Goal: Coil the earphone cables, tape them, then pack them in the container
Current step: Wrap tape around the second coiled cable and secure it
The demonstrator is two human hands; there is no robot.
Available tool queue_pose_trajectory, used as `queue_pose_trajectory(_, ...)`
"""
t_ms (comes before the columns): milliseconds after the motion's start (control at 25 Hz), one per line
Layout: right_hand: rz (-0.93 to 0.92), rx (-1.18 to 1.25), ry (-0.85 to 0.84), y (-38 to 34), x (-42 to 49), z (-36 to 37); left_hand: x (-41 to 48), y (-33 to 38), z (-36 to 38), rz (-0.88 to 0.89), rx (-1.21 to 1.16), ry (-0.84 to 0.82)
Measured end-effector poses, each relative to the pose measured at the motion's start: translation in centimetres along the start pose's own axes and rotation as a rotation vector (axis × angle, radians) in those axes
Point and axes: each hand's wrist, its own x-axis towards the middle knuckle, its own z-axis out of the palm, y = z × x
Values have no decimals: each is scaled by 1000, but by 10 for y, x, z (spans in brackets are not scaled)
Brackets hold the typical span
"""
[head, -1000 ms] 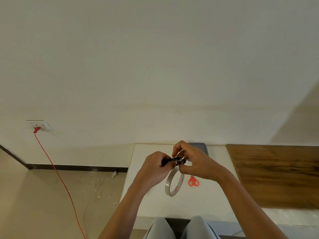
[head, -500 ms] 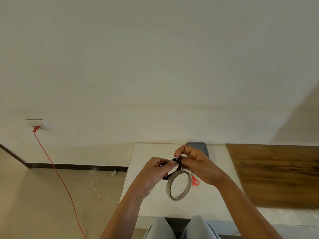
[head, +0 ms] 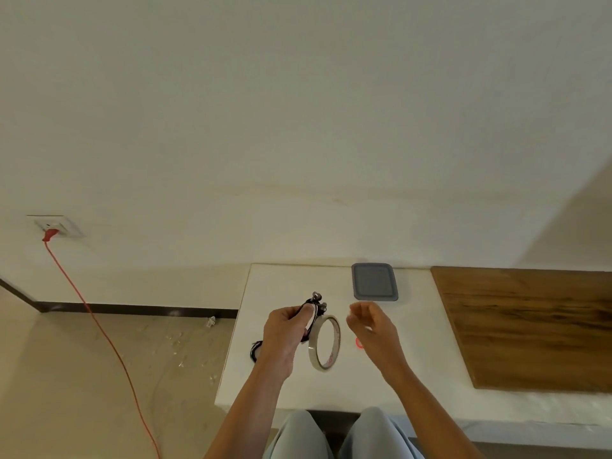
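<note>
My left hand grips a coiled black earphone cable, whose earbuds stick up above my fingers. A roll of clear tape stands on edge against that hand's fingers; I cannot tell whether it hangs from the coil or rests on the table. My right hand hovers to the right, blurred, fingers loosely curled, with nothing visible in it. A grey lidded container sits at the back of the white table. Another black cable lies near the table's left edge, partly behind my left wrist.
Red scissors lie on the table, mostly hidden behind my right hand. A wooden board covers the surface to the right. A red cord runs from a wall socket across the floor on the left. My knees are under the table's front edge.
My right hand has let go of the coil and moved away to the right. The tape roll has dropped lower beside my left hand, which still holds the coil.
</note>
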Motion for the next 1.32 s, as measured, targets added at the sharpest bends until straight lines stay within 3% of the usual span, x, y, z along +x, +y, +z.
queue_pose_trajectory(160,259,-313,70,86,17,0,22,-15,3,-5,-52,87)
queue_pose_trajectory(400,164,-524,72,133,47,23,61,-34,10,-44,-169,152)
queue_pose_trajectory(600,184,-750,188,142,65,46,87,-47,13,-93,-372,100)
queue_pose_trajectory(840,294,-538,286,143,60,51,97,-51,15,-110,-495,58)
queue_pose_trajectory(1000,332,-564,254,141,54,47,97,-51,13,-87,-529,44)
queue_pose_trajectory(1160,590,-526,154,131,58,40,96,-50,11,-109,-595,24)
queue_pose_trajectory(1320,566,-821,16,121,54,41,94,-47,13,-155,-652,36)
